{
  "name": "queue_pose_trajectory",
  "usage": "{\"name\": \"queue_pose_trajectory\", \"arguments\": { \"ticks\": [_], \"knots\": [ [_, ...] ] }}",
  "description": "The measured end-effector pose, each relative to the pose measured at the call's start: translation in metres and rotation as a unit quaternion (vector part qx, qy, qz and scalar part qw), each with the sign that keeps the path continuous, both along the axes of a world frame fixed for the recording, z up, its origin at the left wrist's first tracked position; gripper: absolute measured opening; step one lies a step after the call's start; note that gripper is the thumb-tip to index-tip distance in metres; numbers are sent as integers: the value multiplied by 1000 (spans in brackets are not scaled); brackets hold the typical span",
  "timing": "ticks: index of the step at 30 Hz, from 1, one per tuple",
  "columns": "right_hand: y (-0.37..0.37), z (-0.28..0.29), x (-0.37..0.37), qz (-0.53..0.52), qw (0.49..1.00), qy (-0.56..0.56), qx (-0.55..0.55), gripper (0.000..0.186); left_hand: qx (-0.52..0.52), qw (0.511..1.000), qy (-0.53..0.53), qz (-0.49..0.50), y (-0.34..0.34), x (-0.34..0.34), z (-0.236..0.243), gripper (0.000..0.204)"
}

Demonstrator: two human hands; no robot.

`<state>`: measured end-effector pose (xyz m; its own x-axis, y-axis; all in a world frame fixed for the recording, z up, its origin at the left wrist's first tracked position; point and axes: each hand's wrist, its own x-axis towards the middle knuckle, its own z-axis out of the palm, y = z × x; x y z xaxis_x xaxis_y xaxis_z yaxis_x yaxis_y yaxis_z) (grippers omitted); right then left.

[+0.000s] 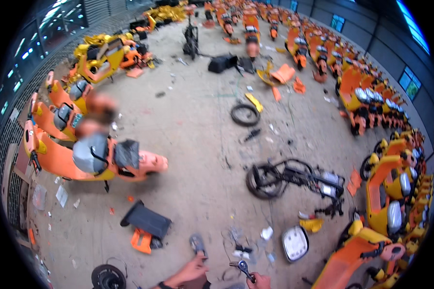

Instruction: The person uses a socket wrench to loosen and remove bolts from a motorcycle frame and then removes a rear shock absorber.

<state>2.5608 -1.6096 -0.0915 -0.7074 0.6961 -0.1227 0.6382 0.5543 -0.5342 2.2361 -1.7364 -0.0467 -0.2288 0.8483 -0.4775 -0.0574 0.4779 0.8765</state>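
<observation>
Fingers of the right hand [260, 281] gripped the ratchet wrench [244, 266] near six o'clock, head toward eleven; a firm, low hold seemed best. Whether the left hand [194, 269] gripped anything, I couldn't tell.

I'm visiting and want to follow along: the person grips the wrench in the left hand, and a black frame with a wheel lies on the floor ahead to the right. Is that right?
Wrong hand: the head view shows the wrench in the right hand. The rest stands.
</observation>
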Motion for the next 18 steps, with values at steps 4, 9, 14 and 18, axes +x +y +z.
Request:
{"name": "queue_pose_trajectory", "arguments": {
  "ticks": [4,9,14,18],
  "knots": [
    [67,85,-169,55,975,150,156,33,41,981,-165,89,98,-43,68,65],
    [122,132,-328,72,944,272,171,39,183,956,-115,198,157,-143,94,53],
    [167,115,-439,97,917,350,162,52,287,918,-55,269,212,-224,129,36],
    [210,153,-516,163,915,354,109,55,294,900,-16,322,259,-307,136,33]
  ]
}}
